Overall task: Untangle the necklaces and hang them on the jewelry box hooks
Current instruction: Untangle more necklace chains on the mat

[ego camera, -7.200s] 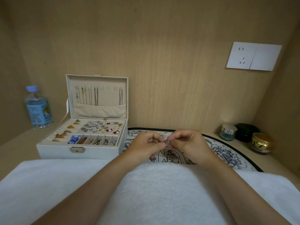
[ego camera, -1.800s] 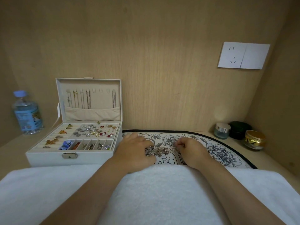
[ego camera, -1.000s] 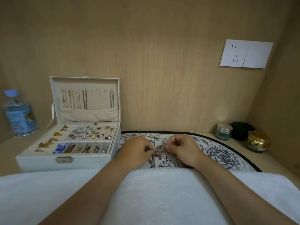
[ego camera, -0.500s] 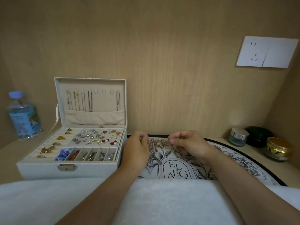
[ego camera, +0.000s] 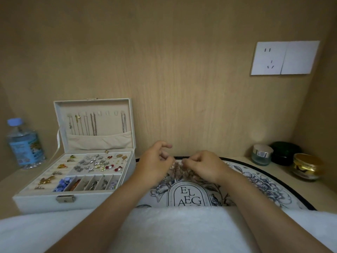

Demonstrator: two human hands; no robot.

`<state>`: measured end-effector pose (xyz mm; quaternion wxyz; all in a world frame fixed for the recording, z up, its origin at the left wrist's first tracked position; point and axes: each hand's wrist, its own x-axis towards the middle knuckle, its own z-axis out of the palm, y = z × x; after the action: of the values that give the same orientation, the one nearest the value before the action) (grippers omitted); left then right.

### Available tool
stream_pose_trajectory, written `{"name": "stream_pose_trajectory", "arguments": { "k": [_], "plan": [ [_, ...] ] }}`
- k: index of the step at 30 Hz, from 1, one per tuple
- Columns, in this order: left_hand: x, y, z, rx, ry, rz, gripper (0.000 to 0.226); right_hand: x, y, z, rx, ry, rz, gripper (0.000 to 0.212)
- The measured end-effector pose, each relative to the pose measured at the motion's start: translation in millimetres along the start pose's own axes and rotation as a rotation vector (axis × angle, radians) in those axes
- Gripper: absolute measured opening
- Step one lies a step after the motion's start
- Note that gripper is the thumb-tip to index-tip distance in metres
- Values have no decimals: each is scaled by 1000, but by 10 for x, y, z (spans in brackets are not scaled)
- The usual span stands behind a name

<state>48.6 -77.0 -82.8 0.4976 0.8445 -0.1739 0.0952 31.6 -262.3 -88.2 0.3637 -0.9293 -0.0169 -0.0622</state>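
Drew left hand (ego camera: 155, 162) and right hand (ego camera: 203, 166) back together.
Pinched tangled necklaces (ego camera: 177, 168) with curled fingers (ego camera: 190, 160) of both; judged still untangling, needing gentle teasing apart before hanging.

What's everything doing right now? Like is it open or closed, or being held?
jewelry box, open, lid standing up.
hung necklaces, dangling from lid hooks; several hooks bare.
tangled necklace, bunched, pinched by both hands.
left hand, pinching the tangled necklace.
right hand, pinching the tangled necklace.
water bottle, upright, capped.
silver-lidded jar, closed.
green jar, closed.
gold-lidded jar, closed.
wall socket, nothing plugged in.
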Motion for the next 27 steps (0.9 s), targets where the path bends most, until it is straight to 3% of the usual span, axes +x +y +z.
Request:
{"name": "stream_pose_trajectory", "arguments": {
  "k": [6, 13, 20, 23, 27],
  "plan": [
    [92, -50, 45, -180, -76, -56, 18, 16, 1, 12, 363, -110, -78, 8],
    [75, -62, 58, -297, -137, -87, 16, 77, 11, 54, 458, -129, -80, 14],
    [105, 30, -44, -7, -144, -37, 16, 50, 5, -17, 455, -121, -53, 9],
    [136, 98, -116, -252, -284, -245, 9, 42, -17, -45, 484, -109, -69, 6],
    [127, 74, -105, -663, -462, -432, 21, 31, -56, -33, 460, -143, -76, 3]
  ]
}}
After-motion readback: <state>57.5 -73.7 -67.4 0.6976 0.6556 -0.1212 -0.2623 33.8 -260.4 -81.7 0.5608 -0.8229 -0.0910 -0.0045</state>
